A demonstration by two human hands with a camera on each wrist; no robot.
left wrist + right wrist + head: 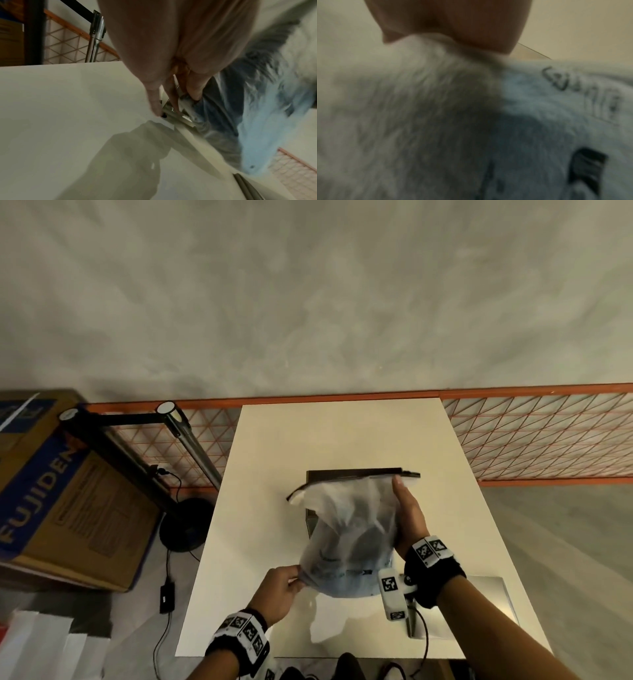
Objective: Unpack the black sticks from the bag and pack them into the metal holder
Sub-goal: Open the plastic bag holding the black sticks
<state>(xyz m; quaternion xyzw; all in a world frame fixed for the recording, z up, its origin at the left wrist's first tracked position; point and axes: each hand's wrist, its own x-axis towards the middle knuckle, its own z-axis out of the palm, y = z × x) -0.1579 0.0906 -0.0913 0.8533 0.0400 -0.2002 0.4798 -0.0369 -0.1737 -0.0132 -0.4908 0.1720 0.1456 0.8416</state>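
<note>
A translucent plastic bag (349, 529) with a black zip strip and blue print hangs above the white table (342, 433), its zip end pointing away from me. A dark mass shows through it, likely the black sticks. Behind and under the bag stands the dark metal holder (342, 473), mostly hidden. My left hand (291, 578) pinches the bag's near left corner. My right hand (406, 508) grips the bag's right side, thumb near the zip. In the left wrist view, my left hand (178, 102) nips the bag (257, 121). The right wrist view is filled by the blurred bag (471, 121).
A flat silver plate or device (493, 604) lies at the table's near right edge, with a cable beside it. Left of the table are a cardboard box (68, 491) and a black lamp stand (185, 525). An orange mesh fence (548, 436) runs behind.
</note>
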